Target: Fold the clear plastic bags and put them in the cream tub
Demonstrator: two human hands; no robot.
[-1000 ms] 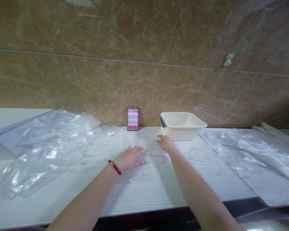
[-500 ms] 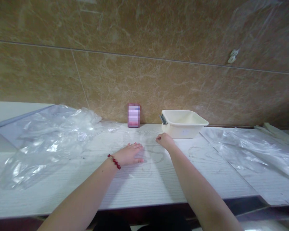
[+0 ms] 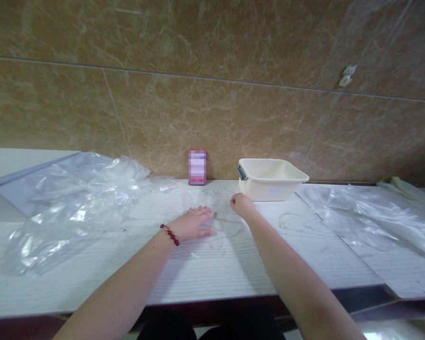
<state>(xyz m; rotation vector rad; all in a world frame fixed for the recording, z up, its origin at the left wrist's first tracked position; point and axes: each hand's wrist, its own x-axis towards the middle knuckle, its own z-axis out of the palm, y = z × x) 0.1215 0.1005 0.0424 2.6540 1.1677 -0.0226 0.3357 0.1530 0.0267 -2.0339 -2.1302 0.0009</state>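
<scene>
My left hand [image 3: 194, 224], with a red bead bracelet at the wrist, lies flat with its fingers spread. Under and around it is a thin, clear plastic sheet or bag [image 3: 217, 243] on the white wood-grain table [image 3: 212, 278]; its edges are hard to make out. To the right, my right hand [image 3: 242, 206] is closed in a pinch just above the tabletop. Whatever its fingertips hold is too small or too transparent to tell. Right behind this hand stands a cream plastic bin [image 3: 269, 189] with a grey side clip.
A phone-like device [image 3: 197, 167] with a blurred screen leans upright against the brown marbled wall [image 3: 163, 118]. Crumpled clear plastic bags [image 3: 81, 212] cover the table's left side. More clear plastic [image 3: 371, 217] lies on the right, beyond a table seam.
The view has shifted slightly. Both hands keep nearly the same place and pose, the left spread flat and the right pinched.
</scene>
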